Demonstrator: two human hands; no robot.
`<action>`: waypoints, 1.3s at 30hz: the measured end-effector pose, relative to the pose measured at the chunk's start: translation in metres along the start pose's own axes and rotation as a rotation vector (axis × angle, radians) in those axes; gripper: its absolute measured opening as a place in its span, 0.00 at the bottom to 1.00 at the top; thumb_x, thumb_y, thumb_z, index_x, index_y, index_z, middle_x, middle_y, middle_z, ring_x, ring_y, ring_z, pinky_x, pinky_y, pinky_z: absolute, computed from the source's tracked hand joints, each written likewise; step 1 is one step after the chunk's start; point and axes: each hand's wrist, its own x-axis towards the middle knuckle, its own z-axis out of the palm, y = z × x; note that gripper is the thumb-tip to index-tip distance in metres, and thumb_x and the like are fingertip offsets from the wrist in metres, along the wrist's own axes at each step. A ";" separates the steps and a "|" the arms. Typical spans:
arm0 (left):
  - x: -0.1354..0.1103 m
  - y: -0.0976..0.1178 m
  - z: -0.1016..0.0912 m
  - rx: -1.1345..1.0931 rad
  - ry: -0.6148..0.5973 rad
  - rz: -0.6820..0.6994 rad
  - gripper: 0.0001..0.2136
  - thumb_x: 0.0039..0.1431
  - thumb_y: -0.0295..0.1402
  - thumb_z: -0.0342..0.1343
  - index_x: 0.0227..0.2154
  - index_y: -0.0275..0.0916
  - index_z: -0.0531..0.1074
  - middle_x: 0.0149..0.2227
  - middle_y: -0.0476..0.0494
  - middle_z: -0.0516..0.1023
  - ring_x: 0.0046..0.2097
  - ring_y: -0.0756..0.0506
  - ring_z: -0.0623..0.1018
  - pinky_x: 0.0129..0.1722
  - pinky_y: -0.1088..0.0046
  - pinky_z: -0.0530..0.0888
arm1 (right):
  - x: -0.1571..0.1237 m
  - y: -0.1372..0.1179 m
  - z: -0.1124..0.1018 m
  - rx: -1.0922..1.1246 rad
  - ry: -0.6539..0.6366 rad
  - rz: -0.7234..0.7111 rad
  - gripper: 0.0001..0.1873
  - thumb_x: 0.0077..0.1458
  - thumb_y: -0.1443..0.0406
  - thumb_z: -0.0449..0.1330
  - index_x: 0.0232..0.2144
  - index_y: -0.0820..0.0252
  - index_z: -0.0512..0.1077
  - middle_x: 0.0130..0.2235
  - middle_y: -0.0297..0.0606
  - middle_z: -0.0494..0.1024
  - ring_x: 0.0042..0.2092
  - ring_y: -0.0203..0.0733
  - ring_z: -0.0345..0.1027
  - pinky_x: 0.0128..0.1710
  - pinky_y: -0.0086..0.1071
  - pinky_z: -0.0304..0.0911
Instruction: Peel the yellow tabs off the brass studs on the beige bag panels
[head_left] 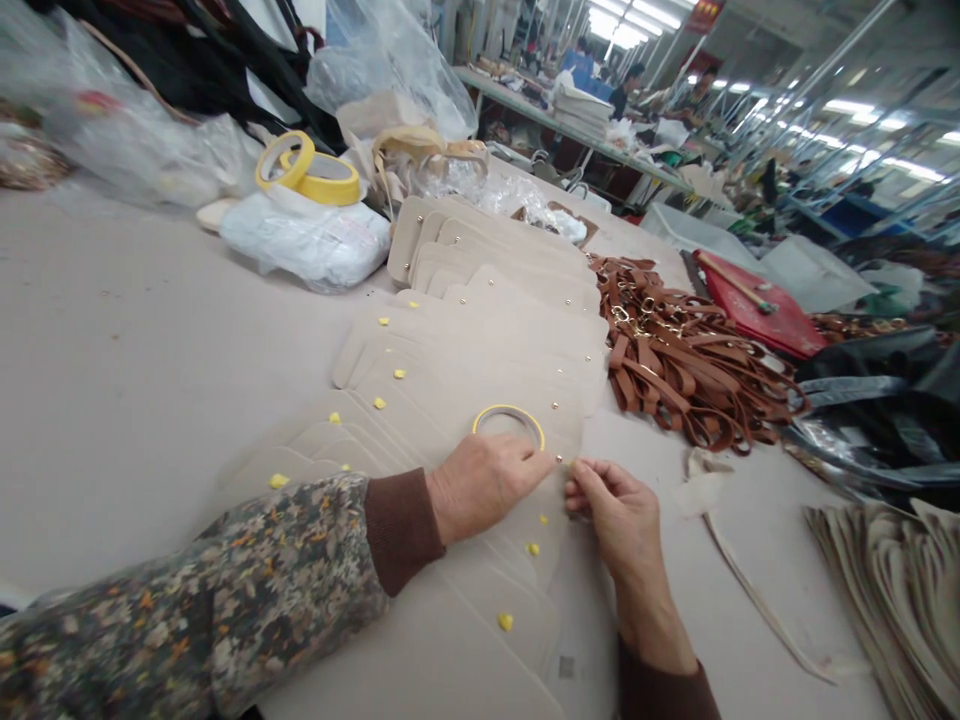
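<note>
Beige panels (480,340) lie overlapped in a fanned stack, some with small metal studs and others with yellow tape bits (399,374). My left hand (487,485) is closed over the panels, its index fingertip beside a metal stud (559,459). A thin roll of yellow tape (510,410) shows behind the knuckles, its lower part hidden in that hand. Just right of the stud, at the panel edge, my right hand (619,510) pinches thumb against fingers; what it holds is too small to make out.
Brown straps with metal clasps (675,360) are heaped on the right. Two yellow tape rolls (322,180) rest on a plastic-wrapped packet (307,240) at the back left. Folded beige pieces (892,600) stand at the near right, and a loose strip (757,590) lies beside them.
</note>
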 end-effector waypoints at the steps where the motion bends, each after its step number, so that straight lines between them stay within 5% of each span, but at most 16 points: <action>1: 0.000 0.000 0.001 0.030 -0.049 -0.012 0.07 0.66 0.26 0.45 0.34 0.37 0.67 0.31 0.46 0.70 0.34 0.45 0.72 0.30 0.72 0.68 | 0.002 0.001 -0.001 -0.024 -0.012 -0.004 0.19 0.44 0.53 0.67 0.30 0.64 0.76 0.22 0.35 0.76 0.21 0.33 0.67 0.22 0.27 0.65; 5: 0.001 -0.001 0.005 0.060 -0.163 -0.026 0.05 0.65 0.27 0.47 0.35 0.37 0.67 0.36 0.42 0.70 0.39 0.42 0.71 0.32 0.68 0.71 | 0.002 0.001 0.001 -0.107 -0.036 -0.051 0.20 0.45 0.51 0.66 0.30 0.65 0.76 0.22 0.35 0.75 0.21 0.33 0.66 0.21 0.27 0.65; 16: 0.000 0.000 0.002 0.040 -0.209 -0.075 0.06 0.64 0.25 0.46 0.36 0.37 0.67 0.35 0.41 0.70 0.38 0.42 0.71 0.32 0.68 0.71 | 0.004 -0.004 0.010 -0.562 0.012 -0.325 0.18 0.52 0.52 0.58 0.27 0.60 0.76 0.22 0.35 0.76 0.22 0.36 0.66 0.23 0.27 0.62; 22: -0.002 -0.002 0.002 0.054 -0.210 -0.097 0.07 0.64 0.25 0.45 0.36 0.38 0.67 0.34 0.42 0.70 0.35 0.42 0.72 0.31 0.67 0.72 | 0.005 0.001 0.005 -0.455 0.054 -0.178 0.24 0.50 0.50 0.61 0.41 0.62 0.71 0.19 0.30 0.73 0.18 0.37 0.66 0.19 0.29 0.63; 26: -0.003 -0.004 0.002 0.028 -0.206 -0.108 0.07 0.64 0.24 0.45 0.35 0.38 0.67 0.33 0.42 0.70 0.34 0.44 0.73 0.32 0.68 0.72 | -0.002 0.008 -0.002 -0.325 -0.017 -0.166 0.20 0.53 0.50 0.59 0.34 0.61 0.74 0.24 0.36 0.77 0.23 0.38 0.70 0.24 0.30 0.68; 34: -0.002 -0.003 -0.002 0.034 -0.224 -0.084 0.07 0.63 0.23 0.45 0.35 0.37 0.67 0.33 0.41 0.71 0.34 0.43 0.73 0.33 0.67 0.73 | 0.002 -0.001 0.012 -0.703 0.079 -0.467 0.15 0.55 0.57 0.55 0.29 0.59 0.78 0.28 0.38 0.81 0.29 0.40 0.72 0.33 0.31 0.65; 39: -0.003 -0.006 -0.005 0.022 -0.195 -0.092 0.08 0.64 0.24 0.44 0.38 0.38 0.67 0.34 0.44 0.71 0.33 0.45 0.73 0.30 0.70 0.72 | 0.002 -0.010 0.005 -0.738 -0.076 -0.460 0.14 0.55 0.58 0.55 0.28 0.59 0.76 0.26 0.35 0.79 0.26 0.38 0.70 0.30 0.29 0.62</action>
